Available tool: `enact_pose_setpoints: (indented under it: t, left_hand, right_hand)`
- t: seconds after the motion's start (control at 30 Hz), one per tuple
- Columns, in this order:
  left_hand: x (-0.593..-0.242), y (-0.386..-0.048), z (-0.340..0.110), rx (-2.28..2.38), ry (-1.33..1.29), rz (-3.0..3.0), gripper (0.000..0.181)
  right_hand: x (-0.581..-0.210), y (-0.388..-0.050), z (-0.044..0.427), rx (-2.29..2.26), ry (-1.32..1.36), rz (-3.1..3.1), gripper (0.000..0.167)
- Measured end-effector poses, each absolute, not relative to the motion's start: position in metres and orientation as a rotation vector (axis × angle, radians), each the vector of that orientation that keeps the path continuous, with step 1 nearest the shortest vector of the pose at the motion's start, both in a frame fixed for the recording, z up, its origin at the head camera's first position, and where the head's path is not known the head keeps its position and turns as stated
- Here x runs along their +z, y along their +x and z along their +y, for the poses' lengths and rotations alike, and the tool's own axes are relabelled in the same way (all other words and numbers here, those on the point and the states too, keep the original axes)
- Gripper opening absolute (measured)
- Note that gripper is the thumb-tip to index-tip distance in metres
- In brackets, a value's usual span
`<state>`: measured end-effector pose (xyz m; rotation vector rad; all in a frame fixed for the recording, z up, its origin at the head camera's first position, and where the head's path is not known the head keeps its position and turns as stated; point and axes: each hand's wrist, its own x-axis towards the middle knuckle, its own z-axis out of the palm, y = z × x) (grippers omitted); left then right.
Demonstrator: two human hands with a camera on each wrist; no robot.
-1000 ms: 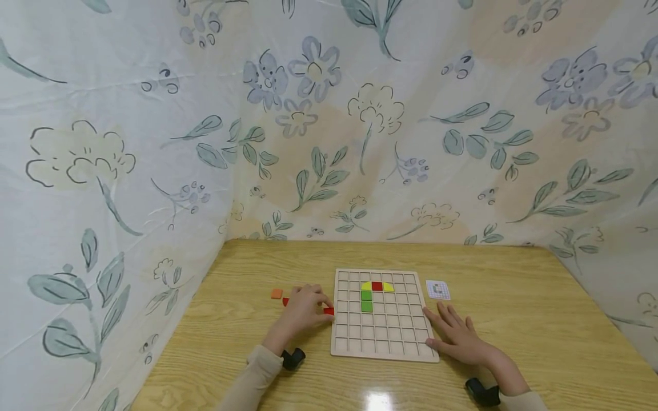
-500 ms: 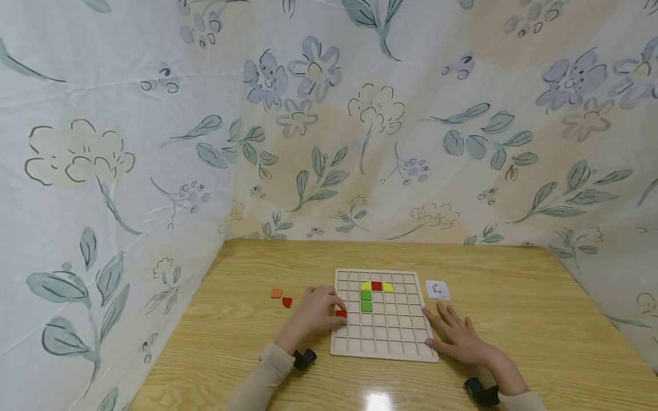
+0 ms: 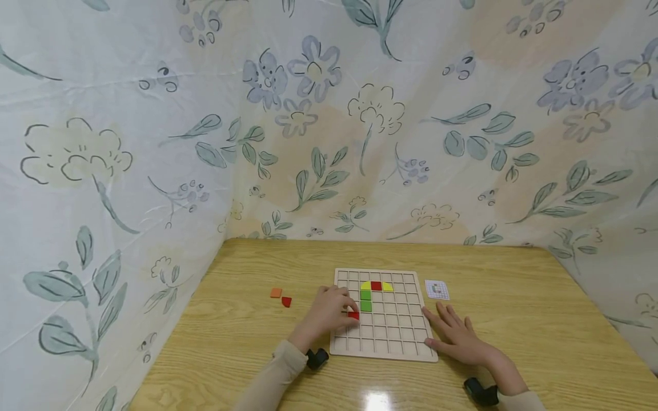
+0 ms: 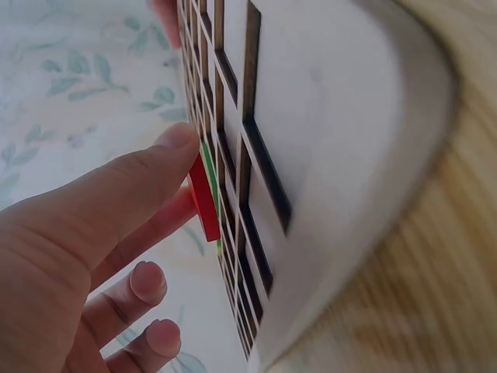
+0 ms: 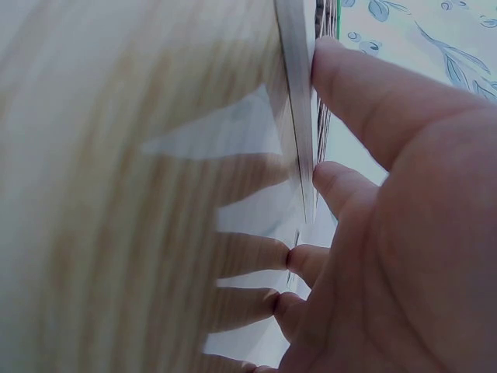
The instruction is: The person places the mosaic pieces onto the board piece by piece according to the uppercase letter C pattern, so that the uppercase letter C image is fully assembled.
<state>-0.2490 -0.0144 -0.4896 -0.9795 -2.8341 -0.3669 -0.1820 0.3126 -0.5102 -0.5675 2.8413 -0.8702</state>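
Observation:
My left hand (image 3: 329, 311) pinches a red tile (image 3: 353, 315) between thumb and forefinger, over the left part of a pale wooden grid board (image 3: 398, 337). In the left wrist view the red tile (image 4: 203, 198) stands tilted near the grid, its other fingers loosely bent. Two green squares (image 3: 365, 301) lie in one column of the board, just beyond the held tile. Above them a red square (image 3: 376, 286) sits between two yellow rounded tiles (image 3: 388, 287). My right hand (image 3: 460, 338) lies with spread fingers against the board's right edge, thumb and forefinger touching it.
Left of the board, an orange square (image 3: 276, 293) and a red quarter-round tile (image 3: 286, 302) lie on the wooden table (image 3: 231, 319). A small printed pattern card (image 3: 437, 289) lies to the board's right. Floral cloth (image 3: 329, 171) rises behind the table.
My left hand has carried the red tile rightward from the board's left edge to over its grid, uncovering the red quarter-round tile. The right hand stays in place.

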Motion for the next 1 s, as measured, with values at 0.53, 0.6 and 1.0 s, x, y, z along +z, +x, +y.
enact_pose_setpoints:
  t: [0.53, 0.6, 1.0]
  left_hand:
    - [-0.489, -0.248, 0.008, -0.378, -0.969, -2.835, 0.022]
    - [-0.488, -0.247, 0.009, -0.382, -0.968, -2.839, 0.022]
    - [-0.49, -0.25, 0.008, -0.443, -0.962, -2.871, 0.022]
  right_hand:
    - [-0.509, -0.18, 0.311, -0.889, -0.565, 2.841, 0.067]
    - [-0.509, -0.18, 0.311, -0.882, -0.564, 2.841, 0.067]
    - [-0.51, -0.18, 0.311, -0.888, -0.567, 2.84, 0.067]
